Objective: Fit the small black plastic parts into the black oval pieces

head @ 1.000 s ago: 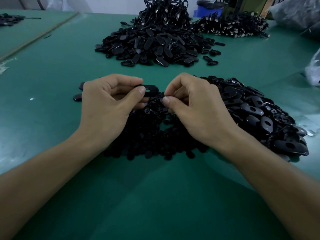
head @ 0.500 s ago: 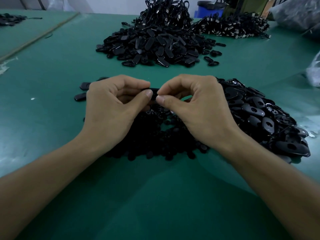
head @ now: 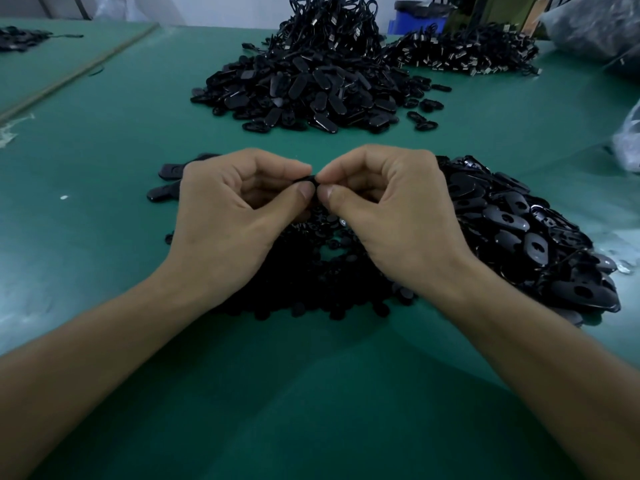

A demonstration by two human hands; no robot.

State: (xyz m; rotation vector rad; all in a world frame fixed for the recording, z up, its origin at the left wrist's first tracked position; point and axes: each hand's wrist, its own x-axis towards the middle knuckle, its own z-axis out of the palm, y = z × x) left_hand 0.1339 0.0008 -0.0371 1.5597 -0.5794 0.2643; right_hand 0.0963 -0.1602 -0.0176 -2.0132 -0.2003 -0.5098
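**Both hands pinched together over one oval piece**

The left hand [head: 235, 216] and the right hand [head: 391, 220] meet fingertip to fingertip at the middle of the view, above the green table [head: 104, 133]. Between them sits a black oval plastic piece [head: 306, 180], of which only a small dark edge shows. The left hand clamps it between thumb and forefinger, with the other fingers curled in. The right hand pinches at the piece's 3 o'clock end with thumb and forefinger. Whether a small part lies under those fingertips cannot be told.

Directly under the hands, toward 6 o'clock, lies a low heap of small black plastic parts [head: 329, 271]. At 3 o'clock, just beside the right wrist, is a pile of glossy black oval pieces with holes [head: 519, 230]. At 9 o'clock, two loose black oval pieces [head: 162, 194] lie on the table, partly hidden behind the left hand. At 12 o'clock, well apart from the hands, there is a larger mound of black oval shells [head: 311, 91]. Beyond it, toward 1 o'clock, is a heap of black cords with metal ends [head: 464, 53].
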